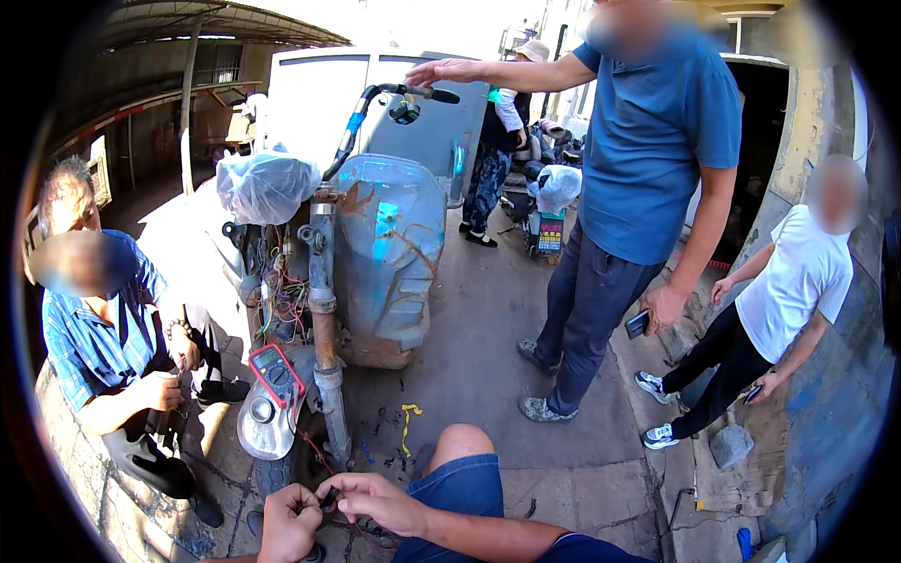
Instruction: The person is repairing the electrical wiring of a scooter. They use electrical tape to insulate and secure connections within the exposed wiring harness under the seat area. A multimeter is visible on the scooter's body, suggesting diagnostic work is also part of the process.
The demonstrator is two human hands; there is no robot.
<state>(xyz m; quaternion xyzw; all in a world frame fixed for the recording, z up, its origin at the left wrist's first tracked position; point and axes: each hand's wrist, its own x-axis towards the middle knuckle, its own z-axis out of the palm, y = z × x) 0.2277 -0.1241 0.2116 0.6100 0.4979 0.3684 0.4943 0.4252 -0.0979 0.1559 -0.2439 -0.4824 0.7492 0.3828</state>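
Observation:
Low in the picture, my left hand (289, 525) and my right hand (377, 502) meet, fingertips pinched together. Between them is a small black piece (328, 498), gripped by my right hand; its exact kind is too small to make out. What my left fingers pinch is hidden. A thin red lead (314, 447) runs down toward my hands from a red multimeter (275, 372) with a grey screen. The meter rests on the front of a worn vehicle, by a round clear lamp cover (266, 433). Above it, a tangle of coloured wires (282, 300) hangs exposed.
The vehicle's blue-grey, rusty body panel (387, 253) and metal fork tube (324, 324) stand ahead. A person in a blue shirt (648, 141) reaches toward the handlebar (361, 113). Others stand at right and sit at left. A yellow strip (406, 430) lies on the ground.

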